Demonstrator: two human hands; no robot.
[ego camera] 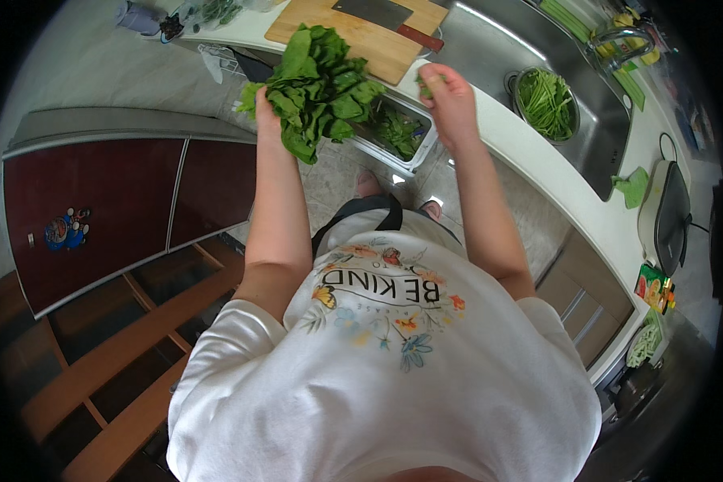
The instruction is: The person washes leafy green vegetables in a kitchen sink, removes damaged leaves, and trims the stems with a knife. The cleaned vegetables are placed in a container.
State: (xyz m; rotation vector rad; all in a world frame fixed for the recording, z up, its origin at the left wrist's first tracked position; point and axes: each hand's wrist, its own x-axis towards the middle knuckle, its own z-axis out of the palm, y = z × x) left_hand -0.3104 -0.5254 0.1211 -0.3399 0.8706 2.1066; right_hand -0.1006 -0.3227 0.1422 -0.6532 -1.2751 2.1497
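A large bunch of leafy green vegetable (322,90) fills my left hand (269,114), its leaves spreading to the right over the floor. Between the thumb and fingers of my right hand (452,102) is a small piece of green leaf (425,84). Below and between both hands stands an open white-rimmed waste bin (423,158) with loose green leaves (400,132) inside. Just beyond the hands, a wooden cutting board (313,18) lies at the counter's edge, bearing a cleaver (376,12) with a reddish-brown handle.
On the right, a stainless steel sink (482,54) holds a metal bowl of green stems (544,102) under a faucet (623,45). A green cloth (632,187) and a black-lidded appliance (669,217) sit along the white counter (521,144). A dark red refrigerator (102,193) stands left.
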